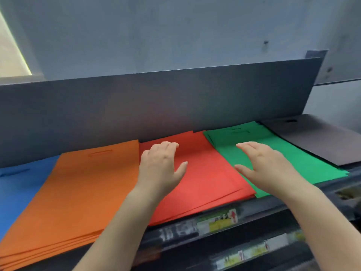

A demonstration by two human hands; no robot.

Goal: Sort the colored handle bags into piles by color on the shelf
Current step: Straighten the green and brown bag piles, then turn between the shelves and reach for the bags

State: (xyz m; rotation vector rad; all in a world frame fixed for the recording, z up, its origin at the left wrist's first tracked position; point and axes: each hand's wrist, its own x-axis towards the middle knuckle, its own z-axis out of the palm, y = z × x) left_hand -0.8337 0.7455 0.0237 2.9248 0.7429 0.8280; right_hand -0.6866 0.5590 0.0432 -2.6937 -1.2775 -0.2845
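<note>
Five piles of flat handle bags lie side by side along the shelf (254,210), from left to right: blue (13,184), orange (82,192), red (205,178), green (293,159) and a grey-brown pile (322,137) at the far right. Each pile runs with its long axis from the near shelf edge to the grey back panel (156,106), handle slots at the far end — the slot shows plainly on the orange and green piles.

Both hands are empty. The left hand (162,167) sits over the left side of the red pile, close to the orange pile's edge, its fingers bent down toward the bags and its thumb spread to the right; whether the fingertips touch cannot be told. The right hand (263,169) is spread flat and relaxed, straddling the seam where the green pile overlaps the right edge of the red one.

The red pile lies directly between the two hands, so either can reach it — the left is better placed for its left edge, the right for the overlapped seam. The sorting looks nearly done; the likely next move is squaring the red stack, whose near corners fan out a little over the shelf edge, by pushing along its long sides.
</note>
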